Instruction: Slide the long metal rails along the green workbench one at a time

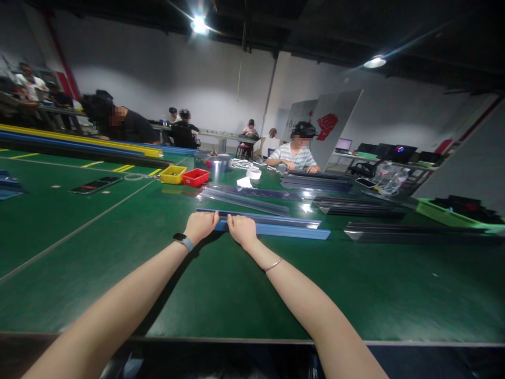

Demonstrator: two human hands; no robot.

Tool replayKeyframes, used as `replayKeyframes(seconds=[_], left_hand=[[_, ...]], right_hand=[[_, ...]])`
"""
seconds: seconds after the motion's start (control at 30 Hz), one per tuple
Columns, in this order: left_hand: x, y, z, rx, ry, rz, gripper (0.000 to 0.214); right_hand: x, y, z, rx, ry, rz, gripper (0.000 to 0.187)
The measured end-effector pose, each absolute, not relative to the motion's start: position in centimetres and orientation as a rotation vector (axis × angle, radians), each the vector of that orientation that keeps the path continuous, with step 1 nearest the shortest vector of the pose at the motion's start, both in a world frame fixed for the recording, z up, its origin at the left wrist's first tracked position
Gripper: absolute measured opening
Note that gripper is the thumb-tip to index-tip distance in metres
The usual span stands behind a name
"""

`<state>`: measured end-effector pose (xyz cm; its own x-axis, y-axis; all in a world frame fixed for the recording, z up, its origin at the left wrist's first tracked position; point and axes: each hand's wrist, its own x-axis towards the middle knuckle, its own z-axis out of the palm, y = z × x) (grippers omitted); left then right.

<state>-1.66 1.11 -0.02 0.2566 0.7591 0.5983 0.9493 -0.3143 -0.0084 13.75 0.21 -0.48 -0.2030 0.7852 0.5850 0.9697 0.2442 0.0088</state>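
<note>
A long blue strip [284,230] lies flat on the green table [221,284], running left to right in front of me. My left hand [200,225], with a watch on its wrist, is curled over the strip's left end. Just to its right, my right hand [241,230] grips the same strip with fingers closed over its near edge. A thin bracelet sits on my right wrist. Both arms reach straight out from the table's near edge.
Clear plastic sleeves [244,199] lie behind the strip, and stacks of dark strips [410,231] to the right. A yellow bin [172,174] and a red bin [195,177] stand farther back. A person in a striped shirt [295,156] works across the table. A green tray [442,213] sits far right.
</note>
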Motion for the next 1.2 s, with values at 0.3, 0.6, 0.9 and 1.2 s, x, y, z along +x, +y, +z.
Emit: replayKeyframes(seconds=[0.3,0.6,0.9,1.2], left_hand=[[-0.57,0.64,-0.09,-2.247,-1.416,-0.708,0.054],[-0.71,0.63,-0.20,-2.234,-1.411,-0.708,0.057],[-0.72,0.69,-0.28,-2.231,-1.403,-0.720,0.054],[-0.67,0.60,-0.16,-2.235,-1.388,-0.748,0.048]], right_hand=[[13.64,0.15,-0.05,-1.637,-2.135,-0.521,0.052],[13.61,0.30,-0.15,-1.634,-2.074,-0.514,0.050],[13.82,0.12,-0.33,-1.600,-2.132,-0.543,0.048],[13.65,-0.09,-0.35,-1.587,-2.076,-0.527,0.049]])
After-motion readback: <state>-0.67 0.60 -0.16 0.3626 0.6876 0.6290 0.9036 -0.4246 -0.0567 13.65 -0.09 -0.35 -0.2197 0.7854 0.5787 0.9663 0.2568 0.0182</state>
